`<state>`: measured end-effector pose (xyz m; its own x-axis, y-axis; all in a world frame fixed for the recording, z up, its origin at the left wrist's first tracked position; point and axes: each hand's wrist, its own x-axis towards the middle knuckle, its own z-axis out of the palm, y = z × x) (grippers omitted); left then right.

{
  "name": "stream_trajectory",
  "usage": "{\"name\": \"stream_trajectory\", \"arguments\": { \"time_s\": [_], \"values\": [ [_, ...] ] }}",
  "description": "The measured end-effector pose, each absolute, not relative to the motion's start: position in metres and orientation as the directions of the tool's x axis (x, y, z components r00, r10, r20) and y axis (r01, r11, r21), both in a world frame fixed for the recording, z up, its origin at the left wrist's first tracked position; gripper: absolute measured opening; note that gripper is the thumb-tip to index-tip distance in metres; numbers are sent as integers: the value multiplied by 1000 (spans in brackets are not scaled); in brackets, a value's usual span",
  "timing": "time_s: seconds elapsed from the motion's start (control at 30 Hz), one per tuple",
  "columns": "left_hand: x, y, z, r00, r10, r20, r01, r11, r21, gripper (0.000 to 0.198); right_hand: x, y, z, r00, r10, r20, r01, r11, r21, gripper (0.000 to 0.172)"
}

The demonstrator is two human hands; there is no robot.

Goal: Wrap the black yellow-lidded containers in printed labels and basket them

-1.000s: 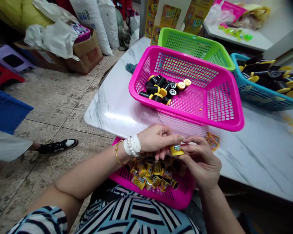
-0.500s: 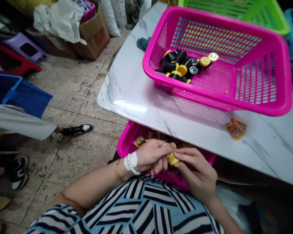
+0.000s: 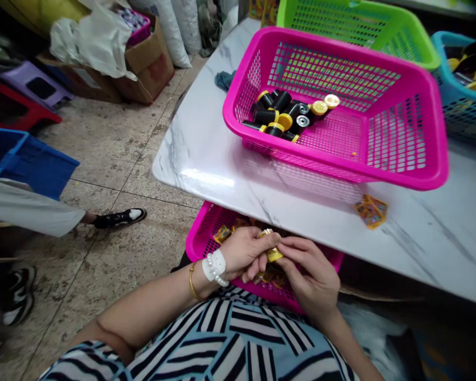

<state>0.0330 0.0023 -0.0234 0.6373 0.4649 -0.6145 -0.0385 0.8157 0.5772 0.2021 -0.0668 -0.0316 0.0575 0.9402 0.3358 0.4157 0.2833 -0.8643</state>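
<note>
Both hands meet over the lap around a small yellow canister (image 3: 274, 255), its far end pale and its body partly covered by my fingers. My left hand (image 3: 246, 253), wearing a pearl bracelet and a gold bangle, grips it between thumb and curled fingers. From the other side, my right hand (image 3: 311, 272) pinches its near end with thumb and fingertips. Beneath them a pink basket (image 3: 196, 241) rests on the lap, partly under the table edge. Inside it lie several orange-and-yellow wrapped pieces (image 3: 222, 234).
A larger pink basket (image 3: 404, 180) on the marbled table (image 3: 238, 196) holds several black canisters (image 3: 265, 116) with yellow caps. Orange printed labels (image 3: 372, 210) lie near the table edge. Green (image 3: 420, 53) and blue (image 3: 444, 69) baskets stand behind. Someone's shoe (image 3: 121, 218) is at left.
The view has shifted slightly, so the table baskets appear further left. Both hands keep hold of the yellow canister, whose pale far end now shows more.
</note>
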Motion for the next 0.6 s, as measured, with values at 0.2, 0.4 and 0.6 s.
{"name": "stream_trajectory", "arguments": {
  "time_s": [0.2, 0.4, 0.6],
  "values": [
    [29, -2, -29, 645, 437, -627, -15, 828, 561, 61, 191, -63, -26, -20, 859, 511, 566, 431, -703, 26],
    [11, 7, -20, 587, 492, -643, 97, 746, 659, 66, 215, -51, -6, -149, 808, 569, 687, 499, -528, 20],
    [2, 6, -12, 400, 733, -550, 342, 438, 832, 66, 313, -16, 3, 166, 806, 568, 972, -37, -232, 12]
  ]
}}
